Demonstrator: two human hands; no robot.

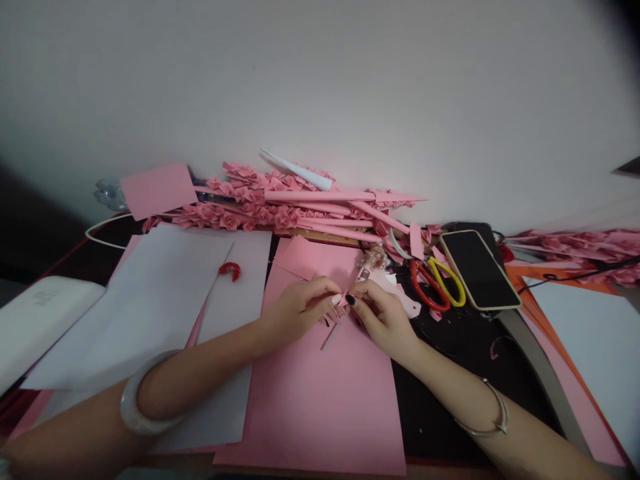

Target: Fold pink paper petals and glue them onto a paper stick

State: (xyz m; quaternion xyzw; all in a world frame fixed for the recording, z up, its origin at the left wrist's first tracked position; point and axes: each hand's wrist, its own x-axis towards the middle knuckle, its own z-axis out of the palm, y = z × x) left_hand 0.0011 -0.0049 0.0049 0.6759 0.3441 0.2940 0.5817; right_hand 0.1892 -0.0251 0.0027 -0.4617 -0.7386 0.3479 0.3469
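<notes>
My left hand [305, 310] and my right hand [383, 317] meet over a large pink sheet [327, 413]. Between their fingertips is a small piece of folded pink paper [343, 300], pinched from both sides and partly hidden by the fingers. A narrow strip [331, 337] slants down just below the fingers. Red-handled scissors [429, 287] and a yellow handle loop [447, 282] lie to the right of my right hand. Behind the hands, pink paper flowers [250, 213] and rolled pink paper stems [320, 196] are heaped along the wall.
White sheets [135, 313] cover the left side, with a small red object [230, 270] on them. A white box-like device [47, 320] sits far left. A phone [481, 270] lies right of the scissors. More white [590, 333] and orange paper [555, 273] is at the right.
</notes>
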